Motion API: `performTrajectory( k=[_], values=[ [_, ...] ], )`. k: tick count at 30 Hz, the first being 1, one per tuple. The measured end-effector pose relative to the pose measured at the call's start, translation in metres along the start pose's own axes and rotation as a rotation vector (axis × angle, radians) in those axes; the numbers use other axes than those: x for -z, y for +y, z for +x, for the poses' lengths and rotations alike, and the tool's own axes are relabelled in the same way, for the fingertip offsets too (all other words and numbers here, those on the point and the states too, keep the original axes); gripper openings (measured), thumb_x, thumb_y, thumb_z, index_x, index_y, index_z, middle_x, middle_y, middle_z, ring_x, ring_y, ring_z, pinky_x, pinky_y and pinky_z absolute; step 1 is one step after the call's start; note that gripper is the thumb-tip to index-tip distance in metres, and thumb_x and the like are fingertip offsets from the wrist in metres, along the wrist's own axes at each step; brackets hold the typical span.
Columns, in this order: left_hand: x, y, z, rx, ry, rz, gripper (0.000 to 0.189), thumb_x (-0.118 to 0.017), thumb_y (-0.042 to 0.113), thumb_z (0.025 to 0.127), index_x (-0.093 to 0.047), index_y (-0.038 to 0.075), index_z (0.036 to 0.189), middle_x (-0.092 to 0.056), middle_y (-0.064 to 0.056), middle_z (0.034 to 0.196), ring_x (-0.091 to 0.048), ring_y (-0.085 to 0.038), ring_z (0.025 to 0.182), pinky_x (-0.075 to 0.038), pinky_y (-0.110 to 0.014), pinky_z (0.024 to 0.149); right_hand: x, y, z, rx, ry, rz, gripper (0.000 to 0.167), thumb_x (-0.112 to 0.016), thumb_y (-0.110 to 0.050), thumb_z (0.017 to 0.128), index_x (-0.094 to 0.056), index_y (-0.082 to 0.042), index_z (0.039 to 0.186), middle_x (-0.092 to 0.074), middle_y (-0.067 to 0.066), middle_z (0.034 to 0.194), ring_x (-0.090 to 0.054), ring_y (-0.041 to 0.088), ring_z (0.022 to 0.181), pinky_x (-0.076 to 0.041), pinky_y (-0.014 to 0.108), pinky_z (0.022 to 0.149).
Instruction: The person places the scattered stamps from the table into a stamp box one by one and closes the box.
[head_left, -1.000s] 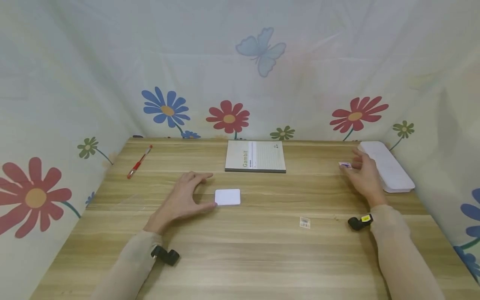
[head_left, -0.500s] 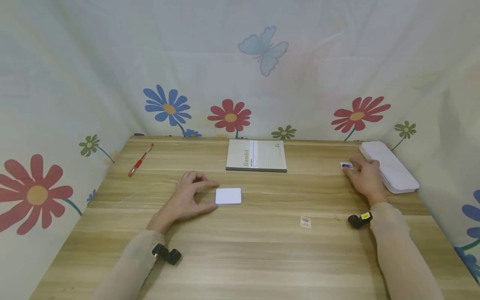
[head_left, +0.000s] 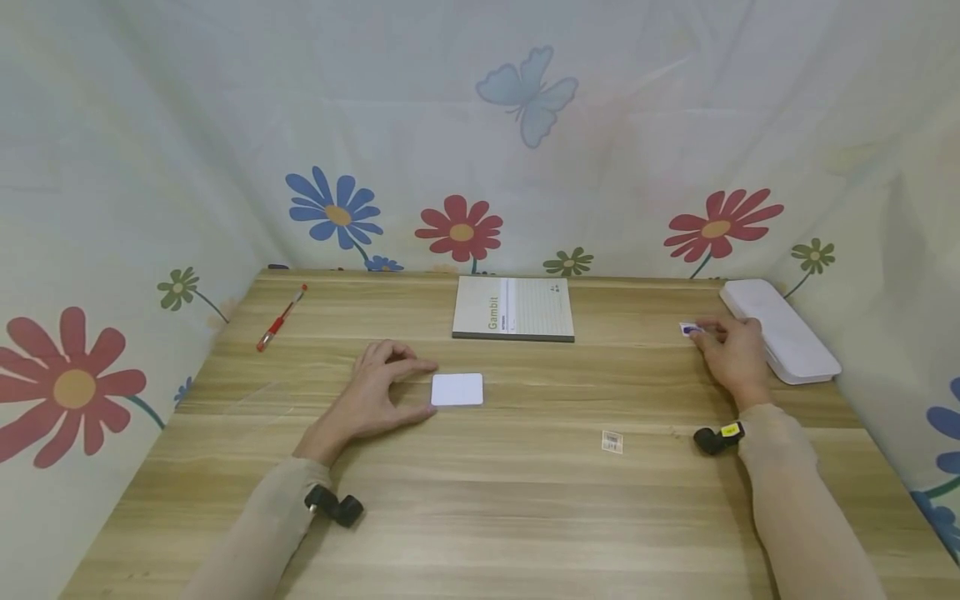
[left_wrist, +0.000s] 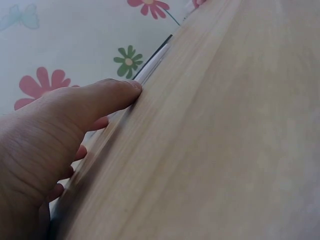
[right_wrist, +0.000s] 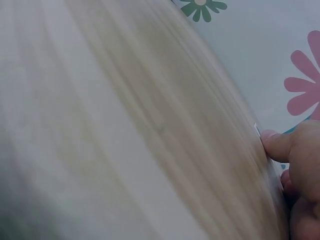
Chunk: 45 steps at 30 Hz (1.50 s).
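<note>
My left hand (head_left: pixel 371 393) rests at the left end of a blank white card (head_left: pixel 457 389) on the wooden table. Its thumb tip is right at the card's lower left corner, and the index finger reaches near the upper left corner. In the left wrist view the thumb (left_wrist: pixel 107 97) lies low over the wood, its tip by a thin pale edge. At the right, my right hand (head_left: pixel 733 354) pinches a small stamp-like paper (head_left: pixel 687 328) with a blue print between thumb and index finger. In the right wrist view the thumb (right_wrist: pixel 278 144) presses at a thin white edge.
A long white case (head_left: pixel 780 332) lies just right of my right hand. A Gambit notepad (head_left: pixel 513 308) sits at the back middle, a red pen (head_left: pixel 282 317) at the back left. A small printed label (head_left: pixel 612 442) lies between the hands. A floral curtain (head_left: pixel 622 167) surrounds the table.
My right index finger has come down toward the small paper, which the thumb and index finger now pinch. The left index fingertip has moved closer to the white card. The view has shifted slightly.
</note>
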<state>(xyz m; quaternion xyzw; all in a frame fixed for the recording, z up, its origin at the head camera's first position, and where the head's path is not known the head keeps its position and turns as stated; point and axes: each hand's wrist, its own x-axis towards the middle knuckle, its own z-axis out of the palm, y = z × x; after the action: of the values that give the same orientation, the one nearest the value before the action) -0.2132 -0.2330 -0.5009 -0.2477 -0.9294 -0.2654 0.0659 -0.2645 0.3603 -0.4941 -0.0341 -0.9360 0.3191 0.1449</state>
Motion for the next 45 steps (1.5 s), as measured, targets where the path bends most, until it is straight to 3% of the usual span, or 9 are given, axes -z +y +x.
performTrajectory(
  k=[5,12,16,21,26,33,40,45],
  values=[
    [0.0,-0.001,-0.001,0.001,0.001,-0.003,0.064,-0.094,0.056,0.083,-0.078,0.029,0.139,-0.057,-0.002,0.136,-0.044,-0.029,0.133,-0.03,-0.057,0.115,0.001,-0.003,-0.002,0.018,-0.025,0.018,0.03,-0.071,-0.018,0.11,-0.072,0.005,0.129,-0.049,0.041,0.135,-0.053,0.053,0.123,-0.044,0.064,0.099],
    [0.0,0.0,-0.001,0.008,0.001,-0.007,0.064,-0.094,0.057,0.083,-0.078,0.03,0.14,-0.057,-0.002,0.136,-0.044,-0.029,0.134,-0.03,-0.058,0.115,0.003,-0.003,0.0,0.05,-0.055,0.007,0.029,-0.073,-0.02,0.109,-0.071,0.006,0.124,-0.055,0.035,0.129,-0.047,0.049,0.122,-0.04,0.059,0.096],
    [0.0,0.0,-0.002,0.016,-0.004,-0.005,0.064,-0.094,0.057,0.084,-0.078,0.031,0.14,-0.056,-0.002,0.137,-0.043,-0.029,0.134,-0.03,-0.058,0.115,0.004,-0.004,0.001,0.036,-0.102,0.006,0.036,-0.071,-0.025,0.111,-0.069,0.006,0.13,-0.055,0.033,0.131,-0.046,0.046,0.12,-0.039,0.057,0.096],
    [0.0,-0.001,-0.002,0.02,-0.01,-0.004,0.064,-0.094,0.057,0.084,-0.078,0.031,0.14,-0.056,-0.002,0.138,-0.043,-0.029,0.135,-0.029,-0.057,0.114,0.007,-0.002,0.0,0.053,-0.138,0.021,0.045,-0.071,-0.026,0.112,-0.063,0.006,0.142,-0.055,0.035,0.136,-0.052,0.051,0.124,-0.044,0.065,0.102],
    [-0.001,-0.001,-0.001,0.02,-0.004,-0.007,0.065,-0.095,0.057,0.083,-0.078,0.031,0.139,-0.056,-0.002,0.137,-0.044,-0.029,0.134,-0.029,-0.057,0.114,0.01,-0.001,-0.002,0.102,-0.131,0.015,0.038,-0.077,-0.022,0.107,-0.071,0.002,0.135,-0.058,0.033,0.129,-0.053,0.051,0.123,-0.044,0.062,0.099],
    [0.0,-0.002,0.0,0.019,0.003,-0.026,0.066,-0.097,0.057,0.081,-0.078,0.031,0.139,-0.056,-0.002,0.136,-0.044,-0.028,0.132,-0.028,-0.057,0.114,0.011,-0.005,0.002,0.103,-0.133,0.023,0.028,-0.079,-0.015,0.104,-0.075,0.004,0.124,-0.059,0.031,0.126,-0.048,0.049,0.121,-0.039,0.062,0.099],
    [-0.001,-0.003,0.0,0.011,0.009,-0.028,0.066,-0.098,0.056,0.08,-0.079,0.031,0.139,-0.057,-0.002,0.136,-0.044,-0.029,0.132,-0.028,-0.058,0.115,0.004,0.0,-0.002,0.111,-0.117,-0.015,0.027,-0.079,-0.017,0.105,-0.074,0.002,0.122,-0.054,0.028,0.123,-0.047,0.042,0.111,-0.035,0.05,0.09],
    [-0.002,-0.003,0.0,0.002,0.019,-0.032,0.067,-0.099,0.055,0.079,-0.079,0.03,0.138,-0.058,-0.004,0.135,-0.045,-0.03,0.131,-0.028,-0.059,0.114,0.001,0.0,-0.004,0.136,-0.093,-0.013,0.033,-0.078,-0.015,0.105,-0.07,0.005,0.13,-0.06,0.031,0.129,-0.053,0.049,0.122,-0.042,0.063,0.103]
  ],
)
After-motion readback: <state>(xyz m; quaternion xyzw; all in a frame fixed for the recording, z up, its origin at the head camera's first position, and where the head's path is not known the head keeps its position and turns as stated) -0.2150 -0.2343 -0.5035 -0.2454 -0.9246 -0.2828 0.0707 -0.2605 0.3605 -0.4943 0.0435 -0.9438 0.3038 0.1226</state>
